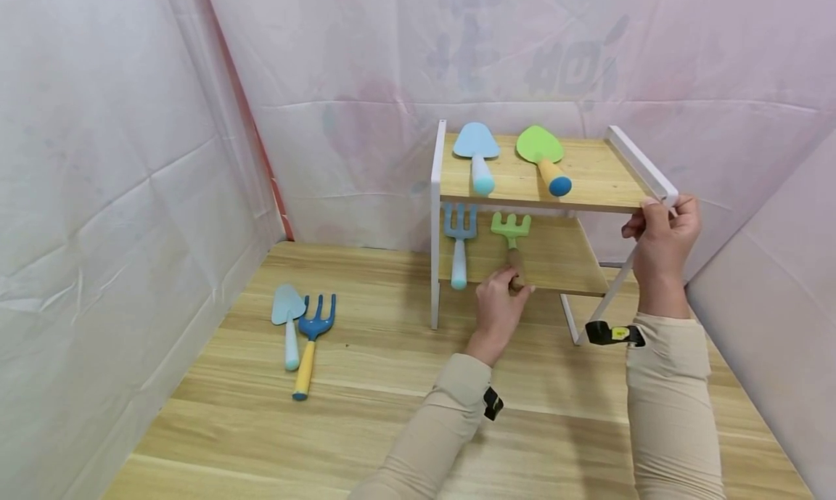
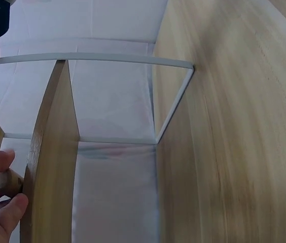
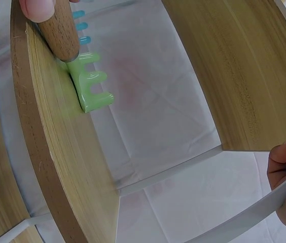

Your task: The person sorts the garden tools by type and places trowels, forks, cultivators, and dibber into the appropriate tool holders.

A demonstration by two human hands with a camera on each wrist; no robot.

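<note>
My left hand (image 1: 499, 308) pinches the brown wooden handle of a small green hand rake (image 1: 511, 229), whose three-pronged head points to the back of the lower shelf (image 1: 564, 257). The handle's end shows between thumb and fingers in the left wrist view, at the board's front edge. My right hand (image 1: 666, 242) grips the white metal frame (image 1: 643, 166) of the two-tier rack at its upper front right corner. To the left of the green rake lies a blue hand fork (image 1: 460, 242) with a pale handle.
On the top shelf (image 1: 594, 166) lie a light blue trowel (image 1: 477, 143) and a green trowel (image 1: 540, 146) with a yellow handle. Left on the wooden table (image 1: 366, 442) lie another pale blue trowel (image 1: 287, 308) and a dark blue fork (image 1: 316, 328). White sheeting (image 1: 339, 64) surrounds the table.
</note>
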